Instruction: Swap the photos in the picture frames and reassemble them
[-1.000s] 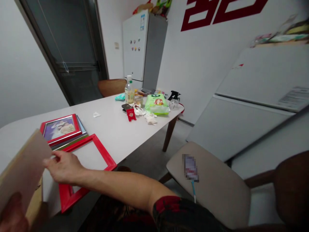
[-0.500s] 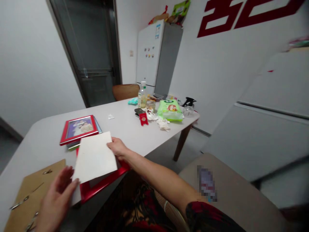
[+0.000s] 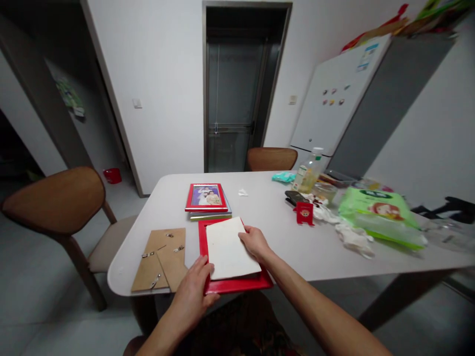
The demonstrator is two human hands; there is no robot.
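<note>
Change: since half a second ago both hands have drawn the white sheet (image 3: 230,248) in over the red frame (image 3: 237,285), and the view has swung left toward the doorway.
Left hand (image 3: 193,287): fingers spread flat, pressing the sheet's near left corner and the frame's left rail; it grasps nothing.
Right hand (image 3: 254,241): fingers curled lightly on the sheet's right edge, holding it down.
White sheet: lying inside the red frame at the table's (image 3: 282,237) near edge.
Backing board (image 3: 159,258): brown, clips up, just left of the frame.
Framed photo (image 3: 206,197): on a small stack just beyond the frame.
Green packet (image 3: 378,215): well to the right.
</note>
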